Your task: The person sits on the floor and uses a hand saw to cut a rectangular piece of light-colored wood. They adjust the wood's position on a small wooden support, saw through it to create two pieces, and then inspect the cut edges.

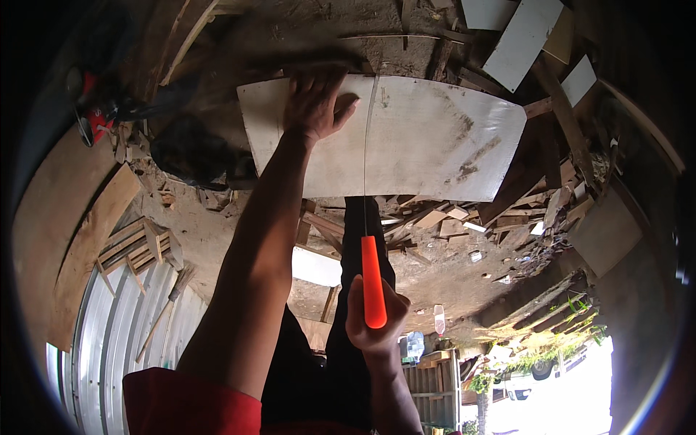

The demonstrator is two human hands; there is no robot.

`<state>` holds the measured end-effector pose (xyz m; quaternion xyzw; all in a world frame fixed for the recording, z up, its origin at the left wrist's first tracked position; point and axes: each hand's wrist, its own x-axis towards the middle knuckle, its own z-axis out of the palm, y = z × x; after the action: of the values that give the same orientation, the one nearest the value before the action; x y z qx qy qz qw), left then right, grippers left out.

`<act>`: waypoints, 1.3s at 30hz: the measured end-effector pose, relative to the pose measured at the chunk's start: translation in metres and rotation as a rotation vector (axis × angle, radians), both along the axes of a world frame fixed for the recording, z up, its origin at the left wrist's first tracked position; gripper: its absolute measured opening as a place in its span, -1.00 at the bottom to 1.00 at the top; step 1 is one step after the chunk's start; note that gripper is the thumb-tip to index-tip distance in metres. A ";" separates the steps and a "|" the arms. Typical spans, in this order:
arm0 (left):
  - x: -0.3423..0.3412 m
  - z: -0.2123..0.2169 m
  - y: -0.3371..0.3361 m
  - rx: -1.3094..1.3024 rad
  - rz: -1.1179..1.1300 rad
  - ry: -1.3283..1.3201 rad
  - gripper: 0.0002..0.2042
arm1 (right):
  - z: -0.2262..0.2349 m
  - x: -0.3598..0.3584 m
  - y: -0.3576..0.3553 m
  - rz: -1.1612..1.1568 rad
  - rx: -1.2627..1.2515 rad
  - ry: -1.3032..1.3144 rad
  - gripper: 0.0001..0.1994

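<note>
A pale flat board spans the upper middle of the head view. My left hand presses down on it near the far edge, fingers stretched forward and thumb spread to the side. Below the board's near edge, my right hand is wrapped around the orange handle of a handsaw. The saw's thin blade is seen edge-on, running away from the handle to the board. A dark line crosses the board in line with the blade, to the right of my left hand; where blade ends and line begins is hard to tell.
Wood offcuts litter the dirt floor. Pale panels lean at the far right. On the left are a slatted wooden piece, corrugated metal sheets and a broom. A clear bottle lies near the lower right.
</note>
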<state>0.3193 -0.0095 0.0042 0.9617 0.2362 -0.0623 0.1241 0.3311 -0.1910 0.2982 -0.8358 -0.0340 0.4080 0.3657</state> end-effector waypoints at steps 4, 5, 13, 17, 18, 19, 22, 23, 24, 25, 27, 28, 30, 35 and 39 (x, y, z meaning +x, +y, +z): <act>0.000 0.000 0.006 0.083 -0.018 0.036 -0.37 | -0.003 -0.006 -0.016 0.032 -0.085 -0.082 -0.93; 0.000 0.000 0.004 0.078 -0.007 0.027 -0.37 | -0.002 0.003 -0.021 -0.026 -0.075 -0.060 -0.91; 0.001 0.004 0.002 0.066 -0.002 0.024 -0.36 | -0.006 0.021 -0.006 -0.002 -0.051 -0.081 -0.84; 0.000 0.001 0.002 -0.067 0.040 0.010 -0.37 | -0.018 0.031 0.007 -0.072 0.012 -0.120 -0.81; 0.001 0.002 0.002 -0.083 0.051 0.029 -0.37 | -0.032 0.039 0.014 -0.070 -0.004 -0.114 -0.81; 0.002 0.002 0.003 -0.084 0.042 -0.007 -0.37 | -0.044 0.045 0.020 -0.067 -0.021 -0.108 -0.80; 0.003 0.003 0.002 -0.038 0.022 0.026 -0.36 | -0.022 0.030 0.016 -0.096 -0.021 -0.125 -0.80; 0.000 0.001 0.005 -0.103 0.033 0.028 -0.35 | -0.007 0.016 0.003 -0.084 -0.005 -0.163 -0.79; 0.000 0.002 0.005 -0.075 0.028 0.057 -0.35 | -0.005 0.014 0.000 -0.080 -0.017 -0.160 -0.79; 0.001 0.003 0.006 -0.047 0.022 0.086 -0.34 | 0.000 0.012 -0.003 -0.079 -0.035 -0.154 -0.79; 0.003 0.006 0.005 -0.010 0.012 0.094 -0.34 | -0.010 0.024 0.010 -0.096 -0.039 -0.092 -0.78; 0.005 0.005 0.004 -0.001 0.002 0.070 -0.33 | -0.027 0.037 0.026 -0.123 -0.038 -0.035 -0.78; 0.002 0.004 0.004 0.010 0.000 0.054 -0.33 | -0.051 0.046 0.035 -0.082 -0.080 -0.070 -0.78; -0.002 0.005 0.004 0.005 -0.003 0.069 -0.32 | 0.009 0.011 -0.006 -0.030 -0.093 -0.097 -0.84; 0.003 0.005 0.006 -0.025 -0.006 0.084 -0.33 | -0.018 0.042 0.026 -0.056 -0.040 -0.045 -0.83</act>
<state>0.3220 -0.0031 0.0090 0.9574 0.2373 -0.1058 0.1257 0.3730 -0.1653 0.2802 -0.8526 -0.0107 0.3794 0.3591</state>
